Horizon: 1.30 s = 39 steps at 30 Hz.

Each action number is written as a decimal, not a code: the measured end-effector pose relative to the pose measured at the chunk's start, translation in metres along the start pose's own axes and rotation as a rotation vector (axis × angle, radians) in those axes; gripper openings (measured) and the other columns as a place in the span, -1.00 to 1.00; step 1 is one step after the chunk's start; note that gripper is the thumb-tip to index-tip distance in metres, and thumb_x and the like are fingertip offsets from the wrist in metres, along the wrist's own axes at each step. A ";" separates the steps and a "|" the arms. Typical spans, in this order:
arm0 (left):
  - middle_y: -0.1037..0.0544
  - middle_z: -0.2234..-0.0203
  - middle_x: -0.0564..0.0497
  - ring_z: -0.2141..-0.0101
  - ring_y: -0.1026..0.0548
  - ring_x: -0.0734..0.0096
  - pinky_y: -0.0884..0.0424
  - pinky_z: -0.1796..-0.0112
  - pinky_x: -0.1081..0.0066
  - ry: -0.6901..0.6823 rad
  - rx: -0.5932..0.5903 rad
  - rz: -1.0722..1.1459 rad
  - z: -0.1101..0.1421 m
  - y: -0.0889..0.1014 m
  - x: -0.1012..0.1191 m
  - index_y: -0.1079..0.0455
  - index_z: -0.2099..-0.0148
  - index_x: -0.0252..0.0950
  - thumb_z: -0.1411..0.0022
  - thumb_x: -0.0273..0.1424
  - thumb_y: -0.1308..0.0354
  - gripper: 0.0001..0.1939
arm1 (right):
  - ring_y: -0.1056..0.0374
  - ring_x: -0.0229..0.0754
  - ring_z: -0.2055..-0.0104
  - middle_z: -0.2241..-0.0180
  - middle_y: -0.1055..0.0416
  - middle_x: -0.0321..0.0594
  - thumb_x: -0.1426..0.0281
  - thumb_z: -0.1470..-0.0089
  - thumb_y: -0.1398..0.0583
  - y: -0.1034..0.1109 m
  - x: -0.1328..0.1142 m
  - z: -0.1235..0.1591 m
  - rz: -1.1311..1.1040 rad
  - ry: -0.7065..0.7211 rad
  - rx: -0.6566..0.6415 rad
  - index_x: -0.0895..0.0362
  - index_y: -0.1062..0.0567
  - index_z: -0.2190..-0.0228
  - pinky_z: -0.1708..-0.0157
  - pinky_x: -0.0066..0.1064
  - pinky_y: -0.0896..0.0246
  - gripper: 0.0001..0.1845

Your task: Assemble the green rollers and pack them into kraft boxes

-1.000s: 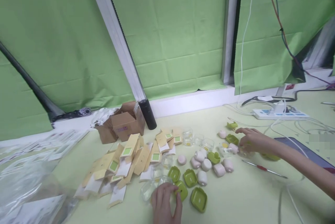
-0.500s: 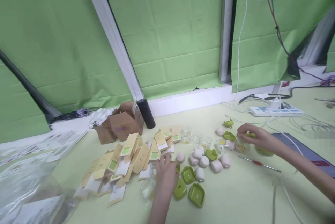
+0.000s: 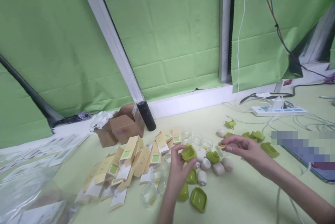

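My left hand [image 3: 179,168] pinches a small green plastic tray-like piece [image 3: 188,153] between thumb and fingers, above the table. My right hand [image 3: 242,146] is closed on a small flat yellow piece [image 3: 222,146] at its fingertips; the exact kind is too small to make out. Below the hands lie more green pieces, among them a squarish one [image 3: 199,199] near the front. White and pale pink rounded pieces [image 3: 218,168] cluster between the hands. Clear plastic cups [image 3: 148,193] stand left of my left wrist, partly hidden by it.
A heap of folded cream cartons [image 3: 134,159] lies to the left, with plastic bags [image 3: 31,185] beyond. Behind are a cardboard box [image 3: 125,126] and a black cylinder [image 3: 147,116]. A power strip [image 3: 293,112], cables and a phone-like slab [image 3: 311,161] lie right.
My left hand has lifted a green piece off the table and moved right. My right hand has come left, away from a clear cup, with the yellow piece in its fingertips.
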<state>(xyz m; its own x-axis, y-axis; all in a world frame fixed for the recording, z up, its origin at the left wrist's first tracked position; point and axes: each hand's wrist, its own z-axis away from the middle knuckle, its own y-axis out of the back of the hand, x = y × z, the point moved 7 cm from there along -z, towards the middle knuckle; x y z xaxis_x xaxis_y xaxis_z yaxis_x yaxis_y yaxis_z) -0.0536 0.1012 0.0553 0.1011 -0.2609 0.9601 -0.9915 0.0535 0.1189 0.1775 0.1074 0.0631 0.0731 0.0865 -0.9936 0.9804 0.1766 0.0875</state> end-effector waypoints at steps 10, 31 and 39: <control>-0.47 0.09 -0.08 0.08 -0.44 0.23 -0.33 0.07 0.27 0.241 -0.162 0.511 0.017 -0.037 -0.031 0.02 -0.27 -0.14 0.00 -0.44 -0.32 -0.15 | -0.41 -0.12 0.23 0.29 -0.48 -0.17 0.20 -0.07 -0.22 -0.065 -0.007 -0.003 0.189 0.330 -0.037 0.09 -0.51 0.31 0.21 -0.25 -0.35 -0.77; -0.50 0.52 -0.01 0.51 -0.41 0.55 -0.37 0.43 0.53 0.436 -0.170 0.614 0.024 -0.047 -0.050 -0.49 0.35 -0.41 -0.11 -0.20 -0.22 -0.69 | -0.39 -0.20 0.31 0.39 -0.49 -0.19 0.49 -0.17 -0.11 -0.072 -0.018 0.015 0.453 0.623 -0.106 0.13 -0.47 0.38 0.31 -0.36 -0.28 -0.86; -0.43 0.58 0.05 0.52 -0.42 0.52 -0.38 0.47 0.52 0.467 -0.153 0.521 0.028 -0.051 -0.054 -0.49 0.38 -0.42 0.01 -0.23 -0.32 -0.70 | -0.25 -0.24 0.45 0.51 -0.39 -0.23 0.57 -0.21 0.06 -0.093 -0.002 0.022 0.785 0.759 -0.206 0.14 -0.41 0.47 0.45 -0.41 -0.12 -0.66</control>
<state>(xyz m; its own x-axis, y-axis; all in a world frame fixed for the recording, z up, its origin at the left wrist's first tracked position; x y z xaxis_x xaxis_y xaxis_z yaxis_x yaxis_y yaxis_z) -0.0110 0.0860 -0.0094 -0.3241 0.2731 0.9058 -0.9012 0.2022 -0.3834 0.0906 0.0692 0.0559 0.4607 0.8107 -0.3613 0.6565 -0.0374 0.7534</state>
